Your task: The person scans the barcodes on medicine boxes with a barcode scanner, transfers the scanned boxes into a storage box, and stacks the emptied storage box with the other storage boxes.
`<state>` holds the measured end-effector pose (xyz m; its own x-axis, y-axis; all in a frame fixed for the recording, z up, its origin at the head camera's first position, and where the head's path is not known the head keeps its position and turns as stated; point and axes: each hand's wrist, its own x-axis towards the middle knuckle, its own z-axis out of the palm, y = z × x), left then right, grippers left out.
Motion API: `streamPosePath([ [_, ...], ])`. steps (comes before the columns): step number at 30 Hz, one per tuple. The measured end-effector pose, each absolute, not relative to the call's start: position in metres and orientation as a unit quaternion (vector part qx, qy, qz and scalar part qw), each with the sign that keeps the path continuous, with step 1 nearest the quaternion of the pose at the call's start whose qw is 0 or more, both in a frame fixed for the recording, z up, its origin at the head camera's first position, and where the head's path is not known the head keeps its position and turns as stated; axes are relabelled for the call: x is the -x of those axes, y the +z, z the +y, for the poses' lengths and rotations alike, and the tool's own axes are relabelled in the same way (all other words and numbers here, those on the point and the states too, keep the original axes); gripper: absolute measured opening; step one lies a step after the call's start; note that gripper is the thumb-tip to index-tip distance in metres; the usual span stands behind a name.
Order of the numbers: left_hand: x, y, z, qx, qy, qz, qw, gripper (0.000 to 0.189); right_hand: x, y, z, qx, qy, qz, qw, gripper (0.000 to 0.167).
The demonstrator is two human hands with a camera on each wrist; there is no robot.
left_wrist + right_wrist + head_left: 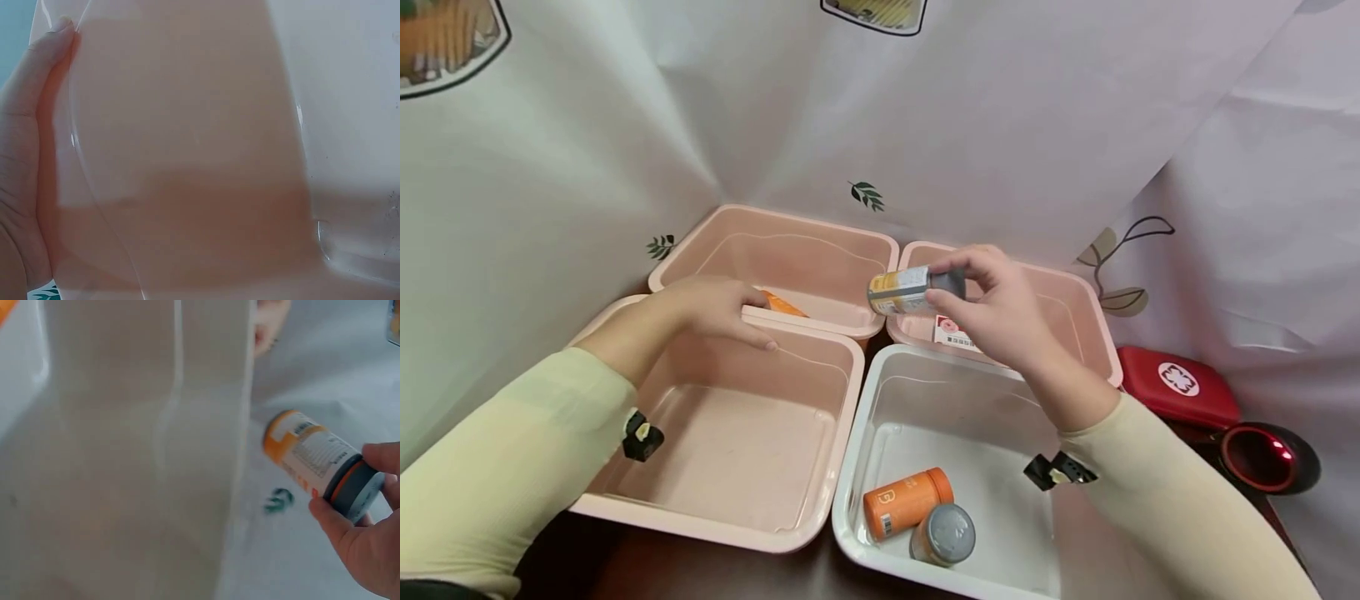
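Note:
My right hand point(1003, 304) holds a bottle point(898, 290) by its dark grey cap, thumb and fingers on either side. The bottle has an orange and white label and lies nearly sideways above the far bins; the right wrist view shows printed text on its label point(312, 453). My left hand point(718, 310) rests over the rim between the two left pink bins. In the left wrist view its thumb point(53, 47) lies straight along the inner wall point(181, 112), while the other fingers are hidden behind the rim. An orange item point(784, 304) shows just beyond that hand.
A white bin point(850, 492) holds an orange bottle point(902, 504) and a grey-lidded jar point(951, 533). Near left is a pink bin point(737, 537). In the far right pink bin point(1097, 317) lies a white box point(951, 332). A red case point(1180, 387) and a dark round device point(1273, 458) stand right.

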<state>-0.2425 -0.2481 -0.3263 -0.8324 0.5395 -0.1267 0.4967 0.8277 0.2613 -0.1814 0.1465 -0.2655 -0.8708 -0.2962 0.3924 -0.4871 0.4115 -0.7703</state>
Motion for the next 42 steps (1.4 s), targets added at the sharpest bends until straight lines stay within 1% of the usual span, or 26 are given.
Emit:
streamPosePath([
  [4,0.24,-0.324,-0.249,-0.273,0.101,0.951,0.102,0.074,0.182,-0.281,0.137,-0.242,0.508,-0.823,0.079,0.026],
  [8,0.238,-0.322,-0.25,-0.269,0.096,0.953,0.104,0.075,0.182,-0.288,0.133,-0.275,0.513,-0.81,0.072,0.033],
  [12,0.237,-0.32,-0.251,-0.271,0.095,0.952,0.102,0.072,0.182,-0.291,0.131,-0.314,0.479,-0.815,0.086,0.038],
  [16,0.237,-0.32,-0.251,-0.27,0.093,0.953,0.101,0.071,0.183,-0.292,0.132,-0.334,0.437,-0.827,0.119,0.039],
  [19,0.237,-0.319,-0.251,-0.27,0.093,0.953,0.102,0.071,0.184,-0.292,0.133,-0.34,0.439,-0.822,0.126,0.042],
  [24,0.238,-0.319,-0.252,-0.267,0.095,0.953,0.103,0.071,0.184,-0.29,0.137,-0.339,0.45,-0.818,0.117,0.043],
  [32,0.239,-0.32,-0.25,-0.265,0.095,0.954,0.104,0.07,0.183,-0.289,0.142,-0.343,0.423,-0.83,0.119,0.032],
  [37,0.237,-0.318,-0.25,-0.265,0.092,0.954,0.103,0.069,0.182,-0.29,0.144,-0.364,0.393,-0.837,0.113,0.025],
  [42,0.235,-0.317,-0.25,-0.261,0.09,0.956,0.102,0.068,0.18,-0.29,0.144,-0.428,0.371,-0.821,0.077,0.018],
])
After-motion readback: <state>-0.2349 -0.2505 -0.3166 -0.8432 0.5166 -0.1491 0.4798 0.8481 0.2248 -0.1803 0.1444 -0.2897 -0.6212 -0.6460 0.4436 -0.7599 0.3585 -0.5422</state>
